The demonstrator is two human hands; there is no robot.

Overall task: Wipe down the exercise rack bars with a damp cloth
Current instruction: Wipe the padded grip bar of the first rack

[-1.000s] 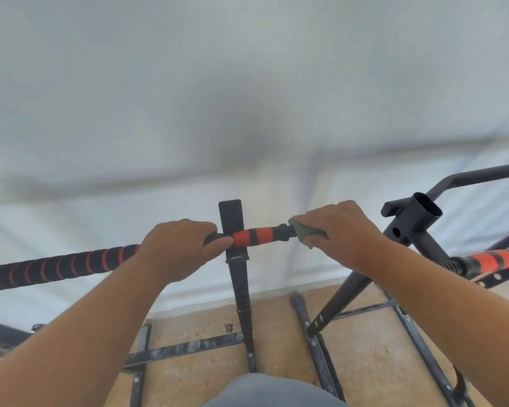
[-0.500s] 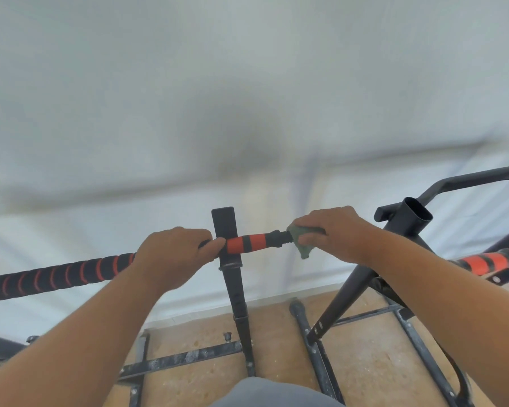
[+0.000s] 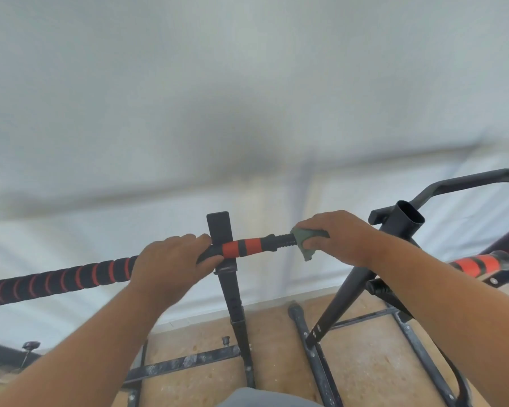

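Two hands on one bar: catalogue of the scene, largest item first.
Wall [image 3: 247, 98]: pale and blurred, filling the upper view behind the rack.
Floor [image 3: 365, 362]: tan, speckled, seen below between the rack's base members.
Exercise rack [image 3: 344, 292]: black steel frame; an open-topped tube is seen at right, dusty base struts below.
Horizontal bar [image 3: 56, 279]: foam-padded in black and orange; its long axis is laid left to right, rising slightly rightward, crossing a black upright post [image 3: 228, 268].
Left hand [image 3: 171, 259]: clenched around the bar just left of the post; judged to be steadying it.
Right hand [image 3: 335, 236]: grip closed around the cloth and bar together, right of the post.
Cloth [image 3: 304, 245]: grey-green, wrapped on the bar under the right hand, one corner hanging below.
Key relation: the unwiped orange section is judged to lie leftward from the cloth, along the bar's axis, between the two hands; the right hand is nearer to it for wiping.
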